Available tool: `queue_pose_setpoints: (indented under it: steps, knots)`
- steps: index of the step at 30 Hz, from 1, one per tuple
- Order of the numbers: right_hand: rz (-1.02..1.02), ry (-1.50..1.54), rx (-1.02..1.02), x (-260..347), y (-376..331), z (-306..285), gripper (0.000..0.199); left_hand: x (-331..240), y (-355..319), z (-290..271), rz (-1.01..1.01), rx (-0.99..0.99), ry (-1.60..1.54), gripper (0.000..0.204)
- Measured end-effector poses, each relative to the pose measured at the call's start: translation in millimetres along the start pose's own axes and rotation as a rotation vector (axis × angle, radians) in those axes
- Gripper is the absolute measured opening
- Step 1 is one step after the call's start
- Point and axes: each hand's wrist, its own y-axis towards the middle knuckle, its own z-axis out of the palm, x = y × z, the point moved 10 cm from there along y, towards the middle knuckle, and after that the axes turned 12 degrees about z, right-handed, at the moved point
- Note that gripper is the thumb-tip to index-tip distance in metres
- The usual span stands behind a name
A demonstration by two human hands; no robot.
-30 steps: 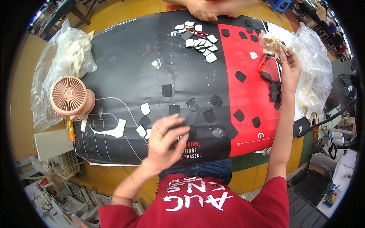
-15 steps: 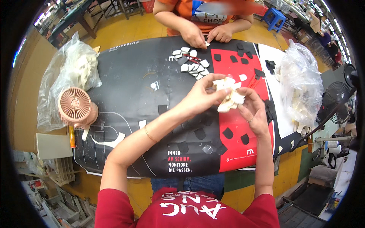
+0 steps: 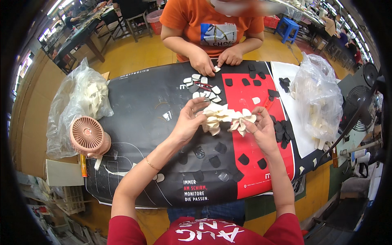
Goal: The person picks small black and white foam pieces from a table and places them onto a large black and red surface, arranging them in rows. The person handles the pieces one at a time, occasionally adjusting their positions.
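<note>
My left hand [image 3: 190, 119] pinches a bunch of cream-coloured fabric pieces [image 3: 216, 116] over the middle of the table. Close beside it, my right hand [image 3: 262, 130] grips a second bunch of the same cream pieces [image 3: 241, 121], its lobes fanned out. The two bunches nearly meet; whether they are joined is hard to tell. Beneath them, several black rounded patches [image 3: 214, 161] lie scattered on the black and red mat [image 3: 139, 118]. Beyond my left hand sits a pile of white rounded patches [image 3: 209, 95] with red-handled snips [image 3: 203, 85] among them.
Across the table a co-worker's hands [image 3: 216, 61] handle a small white piece. A pink fan [image 3: 87, 134] and a plastic bag of cream pieces [image 3: 87, 98] stand at left. Another filled bag [image 3: 320, 98] is at right, near a black fan [image 3: 360, 108]. Red-handled scissors [image 3: 269, 102] lie beyond my right hand.
My hands have drawn apart, the left moving left and the right slightly down. The single clump of cream pieces now shows as two bunches. The view has tilted up a little.
</note>
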Motion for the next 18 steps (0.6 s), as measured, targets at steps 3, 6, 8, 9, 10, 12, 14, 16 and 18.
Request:
queue_pose_setpoints:
  steps: [3,6,8,9,10,12,14,16,18]
  knots:
    - [-0.037,-0.042,0.006,16,4,2,0.034,-8,-5,4,0.037,0.218,0.262,0.042]
    - [0.016,-0.002,0.014,25,11,-1,0.037,-25,-4,-3,0.170,0.275,0.607,0.032]
    - [0.067,-0.005,0.004,27,20,-2,0.035,-36,1,-7,0.245,0.284,0.686,0.028]
    - [0.085,-0.004,0.008,27,25,-1,0.034,-40,5,-11,0.256,0.262,0.689,0.031]
    - [0.093,-0.021,0.018,28,29,1,0.034,-43,10,-17,0.256,0.232,0.680,0.030]
    - [0.119,-0.081,0.050,24,37,8,0.035,-52,17,-22,0.315,0.205,0.758,0.028]
    - [0.167,-0.072,0.071,17,40,13,0.036,-66,19,-20,0.452,0.223,0.887,0.025]
    - [0.153,-0.109,0.141,17,34,21,0.033,-74,18,-17,0.546,0.257,0.958,0.026]
    - [0.172,-0.142,0.193,15,29,27,0.030,-77,18,-17,0.578,0.289,1.020,0.027]
